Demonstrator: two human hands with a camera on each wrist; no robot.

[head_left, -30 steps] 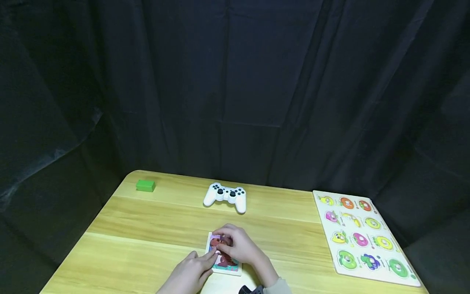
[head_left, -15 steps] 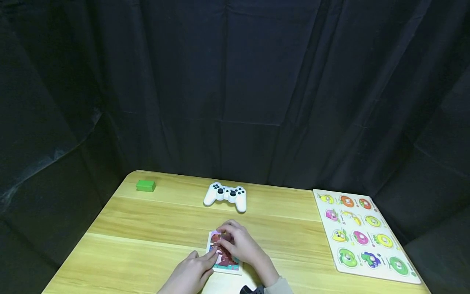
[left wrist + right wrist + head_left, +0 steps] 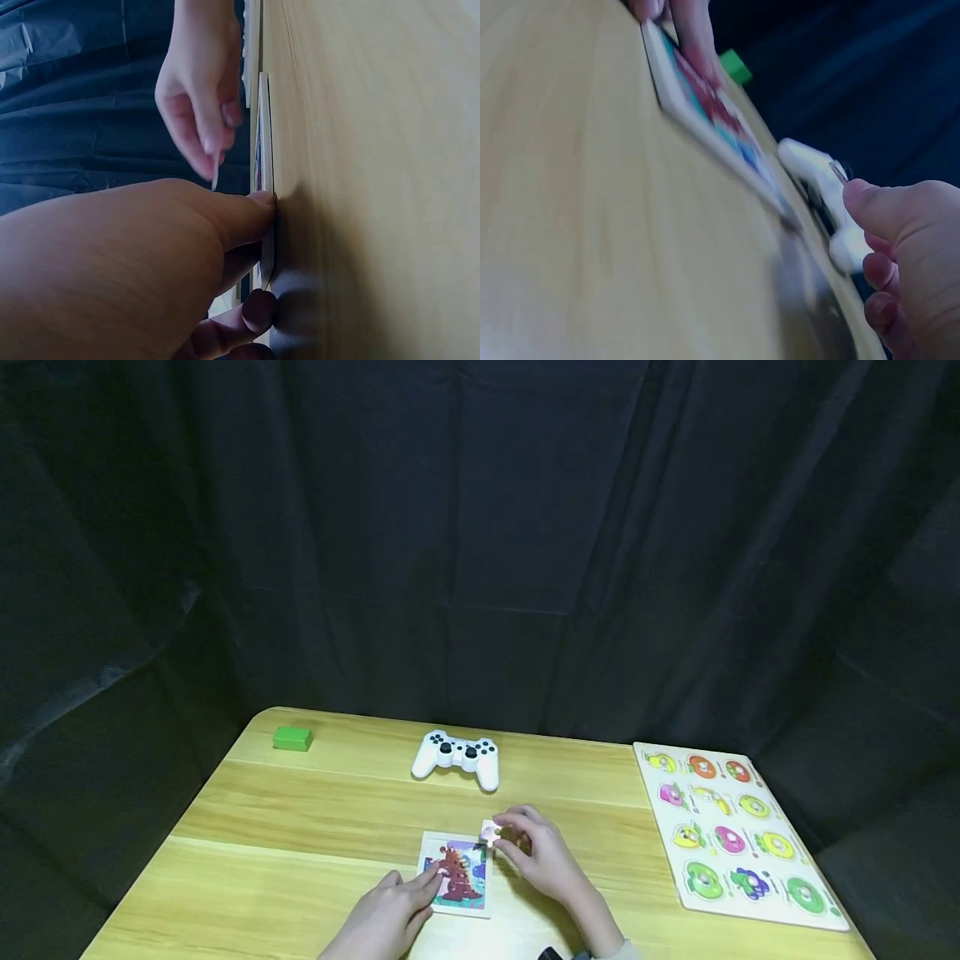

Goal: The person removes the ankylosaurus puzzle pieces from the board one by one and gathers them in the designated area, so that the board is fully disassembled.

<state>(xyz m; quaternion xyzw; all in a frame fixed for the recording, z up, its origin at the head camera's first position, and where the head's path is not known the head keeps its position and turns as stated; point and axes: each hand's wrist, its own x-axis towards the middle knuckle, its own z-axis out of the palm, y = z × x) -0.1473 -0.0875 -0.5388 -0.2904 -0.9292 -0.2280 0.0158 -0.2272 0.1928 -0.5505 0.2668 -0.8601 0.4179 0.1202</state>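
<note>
A small jigsaw puzzle board (image 3: 452,911) with a pale frame lies flat near the front of the table, its picture showing a reddish-brown dinosaur. My left hand (image 3: 386,917) holds it at the left side, index finger stretched over the picture and thumb at the near edge. Just beyond the board's top right corner, my right hand (image 3: 543,856) pinches a small, pale jigsaw piece (image 3: 490,832) between thumb and fingers. The right wrist view catches that piece (image 3: 838,173) edge-on, raised off the table, its face hidden.
Behind the puzzle sits a white game controller (image 3: 457,757). A green block (image 3: 292,738) is at the table's back left. Along the right side lies a fruit peg board (image 3: 682,893). Dark curtains (image 3: 450,552) hang round the far edges.
My right hand has lifted from the puzzle and moved right, now with a jigsaw piece between its fingers. More of the dinosaur picture shows. The left hand has stayed in place.
</note>
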